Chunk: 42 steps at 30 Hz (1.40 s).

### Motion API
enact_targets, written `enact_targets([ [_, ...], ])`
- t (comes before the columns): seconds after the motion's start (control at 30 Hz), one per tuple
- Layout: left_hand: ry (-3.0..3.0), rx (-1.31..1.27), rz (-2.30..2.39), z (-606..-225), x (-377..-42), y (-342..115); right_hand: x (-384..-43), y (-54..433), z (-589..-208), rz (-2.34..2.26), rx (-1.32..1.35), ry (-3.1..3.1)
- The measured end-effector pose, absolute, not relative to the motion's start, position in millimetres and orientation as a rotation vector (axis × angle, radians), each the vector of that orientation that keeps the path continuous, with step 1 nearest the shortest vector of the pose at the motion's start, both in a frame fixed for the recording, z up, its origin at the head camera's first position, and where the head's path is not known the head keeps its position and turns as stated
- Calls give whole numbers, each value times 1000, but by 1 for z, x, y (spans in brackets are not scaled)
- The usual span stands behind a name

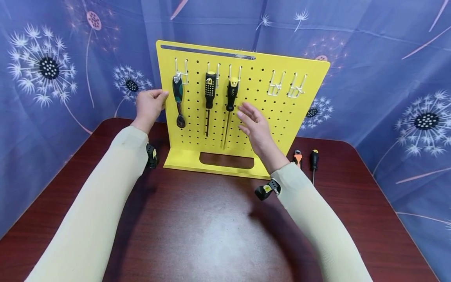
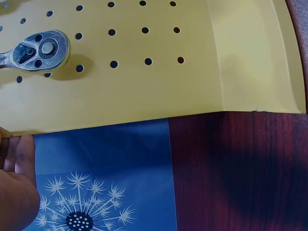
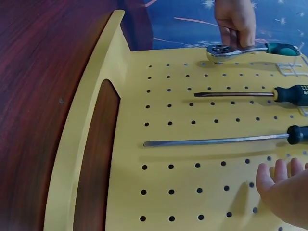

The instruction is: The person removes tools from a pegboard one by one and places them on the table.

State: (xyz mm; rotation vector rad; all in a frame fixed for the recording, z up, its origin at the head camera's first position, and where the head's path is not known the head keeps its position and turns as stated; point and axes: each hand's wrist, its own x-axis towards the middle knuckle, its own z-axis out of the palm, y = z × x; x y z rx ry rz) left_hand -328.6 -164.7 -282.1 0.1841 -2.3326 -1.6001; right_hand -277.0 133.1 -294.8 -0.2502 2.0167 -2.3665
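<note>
A yellow pegboard (image 1: 218, 137) stands upright on the table. My left hand (image 1: 149, 106) pinches its left edge, beside a hanging ratchet wrench (image 1: 178, 98) with a green and black handle. To the right of the wrench hang two screwdrivers: one with a dotted black handle (image 1: 210, 91), the other with a plain black handle and yellow top (image 1: 232, 94). Just right of that second screwdriver is my right hand (image 1: 256, 127), its fingers loosely extended and holding nothing. In the right wrist view, those fingers (image 3: 281, 171) are apart from the screwdriver's long shaft (image 3: 216, 140).
Two white wire hooks (image 1: 276, 84) on the board's right side carry no tool. Behind my right forearm, an orange-handled tool (image 1: 297, 157) and a black screwdriver (image 1: 314, 159) lie on the dark wooden table (image 1: 197, 227). A blue dandelion-print curtain (image 1: 352, 51) surrounds the back.
</note>
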Motion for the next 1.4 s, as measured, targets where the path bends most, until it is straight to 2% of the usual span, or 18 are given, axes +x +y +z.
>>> enact_targets([
  [0.77,-2311,206,-1635,-281,-328,-166,-300,102,-282,-2467,-126,1999],
  [1.13,-2307,192,-1641,-282,-328,-165,-304,94,-280,-2500,41,2052],
  [1.4,-2315,211,-1617,-281,-327,-163,-303,93,-282,-2524,50,2100],
])
